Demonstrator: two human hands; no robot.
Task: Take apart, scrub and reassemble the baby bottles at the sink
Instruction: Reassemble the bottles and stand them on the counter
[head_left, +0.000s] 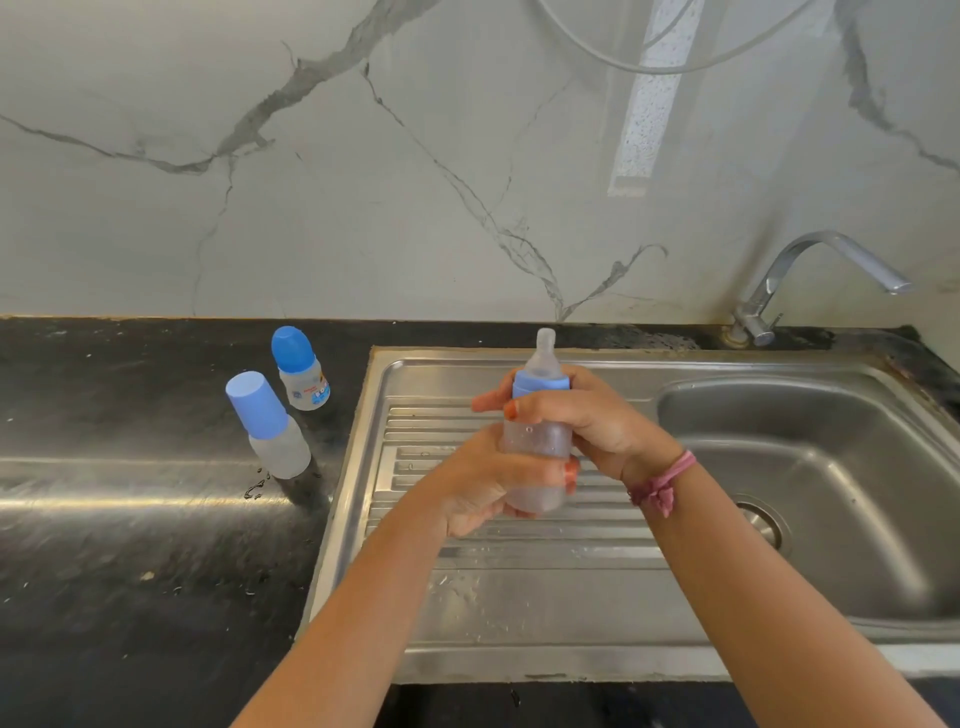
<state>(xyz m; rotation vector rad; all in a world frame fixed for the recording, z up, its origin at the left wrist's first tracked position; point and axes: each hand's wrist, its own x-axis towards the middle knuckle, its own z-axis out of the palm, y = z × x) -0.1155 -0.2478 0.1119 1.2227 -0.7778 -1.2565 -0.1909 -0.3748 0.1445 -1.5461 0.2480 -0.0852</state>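
Evidently late: two capped bottles (267, 423) (301, 369) stand on the counter (130, 519). Left hand (485, 480) clasps the third bottle (537, 447); right hand (582, 415) grips its blue collar (540, 385), likely screwing it; its cap remains.

Left hand (480, 480) and right hand (582, 415) (both raised) curl fingers tight.

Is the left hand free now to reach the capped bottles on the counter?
Probably not: the left hand grips the bottle with the right hand. The way to the capped bottles looks open.
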